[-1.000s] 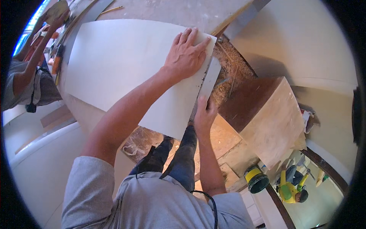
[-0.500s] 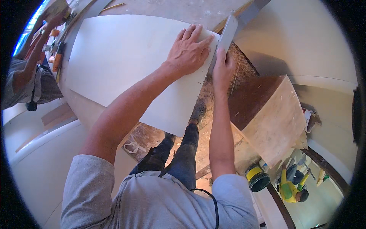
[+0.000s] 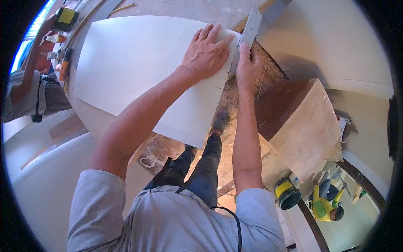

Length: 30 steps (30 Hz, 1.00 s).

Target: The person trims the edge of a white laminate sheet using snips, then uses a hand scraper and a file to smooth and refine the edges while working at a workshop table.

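Note:
A large white panel [image 3: 138, 59] lies on the work table, its right edge speckled with dark bits. My left hand [image 3: 206, 54] rests flat near the panel's far right corner, fingers stretched out. Against that right edge, my right hand [image 3: 248, 69] grips a long, flat grey-white bar [image 3: 252, 26], thumb on its near face. The bar stands on edge, slanting away from me, and its exact kind is unclear. My right fingers are partly hidden behind it.
A brown wooden box [image 3: 308, 130] stands to my right, near a black bucket with a yellow band [image 3: 287, 195]. Sawdust covers the floor below. At left a co-worker's hand is at a dark, yellow-labelled can [image 3: 66, 19]; bottles [image 3: 65, 64] and a pencil [image 3: 121, 8] lie nearby.
My right hand has moved slightly away from me along the panel's edge with the bar, which has tilted. My left hand stays about in place. The co-worker's can has turned, showing its yellow label.

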Available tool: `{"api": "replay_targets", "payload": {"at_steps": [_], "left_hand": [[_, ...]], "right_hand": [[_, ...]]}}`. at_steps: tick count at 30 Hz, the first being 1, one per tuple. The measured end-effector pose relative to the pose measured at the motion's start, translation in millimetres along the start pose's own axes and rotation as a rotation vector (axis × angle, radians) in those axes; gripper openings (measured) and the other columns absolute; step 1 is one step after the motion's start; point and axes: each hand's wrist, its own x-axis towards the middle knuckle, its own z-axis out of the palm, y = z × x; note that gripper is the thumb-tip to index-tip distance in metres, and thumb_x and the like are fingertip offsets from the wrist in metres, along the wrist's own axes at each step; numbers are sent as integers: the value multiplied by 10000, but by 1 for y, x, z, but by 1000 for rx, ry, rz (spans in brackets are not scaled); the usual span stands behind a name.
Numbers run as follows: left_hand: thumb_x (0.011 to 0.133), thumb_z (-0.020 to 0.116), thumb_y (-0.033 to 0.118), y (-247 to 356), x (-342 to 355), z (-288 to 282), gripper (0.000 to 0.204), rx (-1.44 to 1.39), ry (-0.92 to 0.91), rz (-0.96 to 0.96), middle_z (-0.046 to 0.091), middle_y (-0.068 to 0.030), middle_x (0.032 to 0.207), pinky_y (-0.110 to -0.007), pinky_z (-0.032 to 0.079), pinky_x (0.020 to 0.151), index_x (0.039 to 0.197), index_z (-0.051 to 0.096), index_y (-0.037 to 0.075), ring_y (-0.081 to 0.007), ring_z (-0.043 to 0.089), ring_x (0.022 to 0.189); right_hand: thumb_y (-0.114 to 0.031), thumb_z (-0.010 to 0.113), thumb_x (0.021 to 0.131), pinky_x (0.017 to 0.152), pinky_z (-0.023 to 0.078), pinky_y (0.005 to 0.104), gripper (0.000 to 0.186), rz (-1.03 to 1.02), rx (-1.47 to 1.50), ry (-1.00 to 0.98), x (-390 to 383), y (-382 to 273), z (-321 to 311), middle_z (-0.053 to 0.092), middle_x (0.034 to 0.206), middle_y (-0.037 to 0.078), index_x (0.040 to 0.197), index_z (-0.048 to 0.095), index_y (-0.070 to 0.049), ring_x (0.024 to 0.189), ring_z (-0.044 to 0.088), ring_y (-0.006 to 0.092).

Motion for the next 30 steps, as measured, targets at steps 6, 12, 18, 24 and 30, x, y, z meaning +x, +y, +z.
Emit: {"api": "replay_targets", "payload": {"at_steps": [6,12,18,24,30], "left_hand": [[1006,542,302,0,3,0,485,-19,21,2,422,-266,1543,-541,301,1197,1487,539,238,-474,376,1448],[1006,543,305,2,2,-3,473,13,-4,23,414,-257,1550,-549,320,1184,1472,552,229,-471,383,1441],[1013,541,318,-1,3,1,466,-38,39,53,438,-255,1528,-550,329,1175,1470,553,226,-464,394,1431],[1043,469,353,1,3,2,464,17,7,-1,389,-263,1572,-520,279,1210,1481,551,225,-437,355,1470],[1073,402,487,-2,0,4,597,71,-95,39,263,-256,1652,-539,217,1245,1608,360,227,-440,236,1537]], "right_hand": [[-282,630,1024,835,513,366,355,216,-221,-26,-143,6,-27,691,955,109,1153,670,46,896,614,178],[-272,609,1026,747,474,350,326,27,-162,44,-105,14,-17,649,871,63,1014,661,49,822,552,139],[-351,682,982,798,522,381,406,-11,29,32,-9,24,-5,733,911,164,1036,701,51,835,649,198],[-310,628,1016,733,473,330,356,196,-245,-93,-187,9,-40,631,849,50,1026,664,44,826,552,134],[-293,621,1022,675,471,351,318,437,129,154,-240,15,-95,609,805,41,1024,639,24,748,537,138]]}}
